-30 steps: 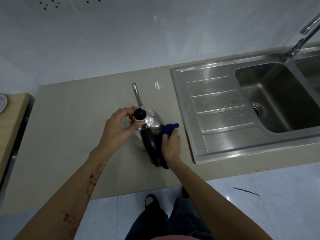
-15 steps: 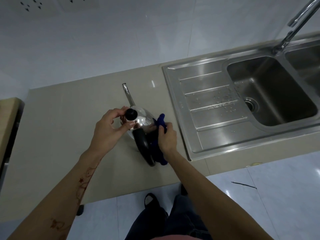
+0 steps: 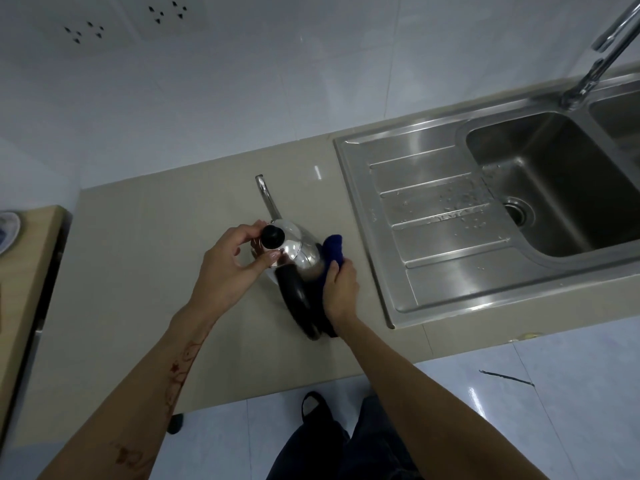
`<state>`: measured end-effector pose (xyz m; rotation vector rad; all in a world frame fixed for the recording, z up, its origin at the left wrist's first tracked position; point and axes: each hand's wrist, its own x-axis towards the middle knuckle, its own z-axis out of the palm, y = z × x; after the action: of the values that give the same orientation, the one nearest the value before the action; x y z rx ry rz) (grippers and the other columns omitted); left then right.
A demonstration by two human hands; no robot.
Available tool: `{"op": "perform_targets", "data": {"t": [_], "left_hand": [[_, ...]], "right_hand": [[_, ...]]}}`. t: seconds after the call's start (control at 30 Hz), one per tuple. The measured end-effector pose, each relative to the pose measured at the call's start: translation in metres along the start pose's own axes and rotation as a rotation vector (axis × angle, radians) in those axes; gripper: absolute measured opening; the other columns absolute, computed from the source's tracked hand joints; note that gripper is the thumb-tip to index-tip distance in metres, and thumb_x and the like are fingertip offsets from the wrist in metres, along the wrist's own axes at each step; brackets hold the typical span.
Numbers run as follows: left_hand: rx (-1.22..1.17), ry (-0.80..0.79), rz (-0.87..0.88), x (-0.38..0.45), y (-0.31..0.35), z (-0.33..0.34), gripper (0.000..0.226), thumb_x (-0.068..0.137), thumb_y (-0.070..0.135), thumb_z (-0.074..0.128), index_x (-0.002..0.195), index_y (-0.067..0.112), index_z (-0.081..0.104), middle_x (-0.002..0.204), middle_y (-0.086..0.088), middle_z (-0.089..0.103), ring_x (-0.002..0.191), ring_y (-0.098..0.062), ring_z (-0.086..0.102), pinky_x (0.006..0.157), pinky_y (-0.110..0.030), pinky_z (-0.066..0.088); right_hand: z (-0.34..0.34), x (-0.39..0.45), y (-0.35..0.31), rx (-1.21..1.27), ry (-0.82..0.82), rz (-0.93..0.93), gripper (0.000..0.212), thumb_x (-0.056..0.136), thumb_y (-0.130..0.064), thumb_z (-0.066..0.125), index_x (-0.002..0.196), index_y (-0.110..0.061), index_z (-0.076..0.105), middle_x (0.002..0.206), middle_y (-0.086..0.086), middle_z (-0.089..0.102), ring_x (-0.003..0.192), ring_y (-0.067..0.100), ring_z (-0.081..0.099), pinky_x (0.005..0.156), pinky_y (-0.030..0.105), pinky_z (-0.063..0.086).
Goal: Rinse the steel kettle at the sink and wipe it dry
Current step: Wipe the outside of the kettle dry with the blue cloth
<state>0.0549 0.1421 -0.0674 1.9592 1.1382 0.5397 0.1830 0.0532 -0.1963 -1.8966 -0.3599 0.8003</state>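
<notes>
The steel kettle (image 3: 300, 249) stands on the beige counter (image 3: 138, 265), left of the sink, its thin spout pointing away from me and its black handle toward me. My left hand (image 3: 228, 268) holds the lid, thumb and fingers around the black knob (image 3: 272, 237). My right hand (image 3: 341, 289) grips a dark blue cloth (image 3: 333, 249) and presses it against the kettle's right side, beside the handle. The kettle's lower body is hidden by my hands and the handle.
The steel sink (image 3: 433, 237) lies to the right, with water drops on its ribbed drainboard and a basin with a drain (image 3: 516, 213). The tap (image 3: 595, 64) rises at the far right. A wooden surface with a plate (image 3: 7, 230) is at the far left. Wall sockets (image 3: 86, 31) sit above.
My right hand has slid the blue cloth along the kettle's right side, and a fold now sticks out beyond my fingers. My left hand has stayed on the lid knob.
</notes>
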Motion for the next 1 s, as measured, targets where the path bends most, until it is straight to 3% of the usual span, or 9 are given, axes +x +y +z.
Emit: {"op": "perform_targets", "data": {"t": [0.13,0.2,0.27,0.37,0.53,0.63,0.77,0.9,1.0], "left_hand": [[0.037,0.017,0.001,0.003,0.004,0.002,0.030,0.075,0.035,0.080,0.099,0.027,0.063,0.118,0.024,0.062,0.111,0.009,0.055,0.089,-0.005,0.034],[0.050,-0.015,-0.007,0.007,0.004,-0.001,0.032,0.073,0.032,0.082,0.099,0.025,0.064,0.117,0.020,0.064,0.109,0.006,0.056,0.086,-0.002,0.033],[0.066,-0.076,0.011,0.009,0.004,-0.005,0.031,0.072,0.027,0.082,0.098,0.025,0.065,0.118,0.019,0.064,0.110,0.007,0.057,0.087,0.001,0.033],[0.021,-0.157,0.022,0.010,0.002,-0.012,0.031,0.073,0.020,0.082,0.099,0.022,0.066,0.123,0.019,0.065,0.113,0.013,0.055,0.096,0.000,0.033],[-0.028,-0.314,-0.045,0.017,-0.001,-0.023,0.034,0.074,0.018,0.081,0.105,0.026,0.067,0.130,0.024,0.061,0.125,0.003,0.051,0.113,-0.028,0.031],[-0.088,-0.392,-0.058,0.017,0.002,-0.021,0.037,0.076,0.011,0.078,0.110,0.021,0.067,0.128,0.026,0.062,0.124,0.006,0.051,0.114,-0.027,0.030],[-0.118,-0.423,-0.106,0.018,0.004,-0.019,0.036,0.079,0.002,0.074,0.106,0.023,0.065,0.110,0.026,0.069,0.121,0.001,0.055,0.108,-0.027,0.036],[-0.125,-0.437,-0.067,0.013,0.008,-0.019,0.038,0.081,0.003,0.072,0.113,0.021,0.064,0.137,0.024,0.054,0.129,0.005,0.047,0.113,-0.021,0.032],[-0.084,-0.437,-0.037,0.010,0.011,-0.019,0.037,0.084,0.006,0.071,0.117,0.019,0.063,0.143,0.021,0.048,0.131,0.007,0.044,0.115,-0.023,0.029]], "right_hand": [[-0.017,-0.015,-0.059,0.225,0.007,-0.413,0.033,0.104,-0.016,0.040,0.130,-0.035,0.047,0.108,-0.018,0.057,0.098,-0.007,0.055,0.090,0.017,0.045],[-0.009,-0.029,-0.072,0.205,-0.094,-0.479,0.030,0.105,-0.027,0.036,0.131,-0.038,0.047,0.120,-0.012,0.059,0.107,-0.009,0.050,0.097,0.018,0.039],[0.005,-0.035,-0.056,0.136,-0.081,-0.428,0.037,0.104,-0.043,0.031,0.138,-0.036,0.045,0.142,-0.005,0.050,0.129,0.004,0.041,0.110,0.030,0.032],[0.012,-0.024,-0.010,0.185,0.061,-0.209,0.052,0.100,-0.053,0.025,0.134,-0.023,0.051,0.125,0.002,0.061,0.114,0.021,0.057,0.100,0.047,0.047],[-0.007,-0.004,-0.021,-0.080,0.038,0.057,0.036,0.103,-0.027,0.033,0.128,-0.007,0.049,0.122,0.015,0.058,0.114,0.036,0.055,0.098,0.048,0.044],[-0.006,-0.027,-0.056,0.102,0.100,-0.284,0.039,0.099,-0.032,0.033,0.134,-0.031,0.049,0.118,-0.001,0.063,0.107,0.022,0.060,0.093,0.040,0.049],[0.010,-0.056,-0.054,-0.002,0.041,-0.546,0.041,0.101,-0.042,0.031,0.140,-0.041,0.045,0.149,-0.009,0.043,0.140,0.015,0.034,0.115,0.037,0.024],[0.005,-0.029,-0.014,0.188,0.062,-0.317,0.037,0.101,-0.039,0.029,0.127,-0.029,0.054,0.125,-0.001,0.061,0.113,0.011,0.055,0.099,0.029,0.041],[-0.011,0.002,0.007,0.090,-0.067,-0.044,0.032,0.103,-0.034,0.029,0.102,-0.022,0.058,0.098,0.006,0.064,0.090,0.022,0.062,0.087,0.046,0.051]]}}
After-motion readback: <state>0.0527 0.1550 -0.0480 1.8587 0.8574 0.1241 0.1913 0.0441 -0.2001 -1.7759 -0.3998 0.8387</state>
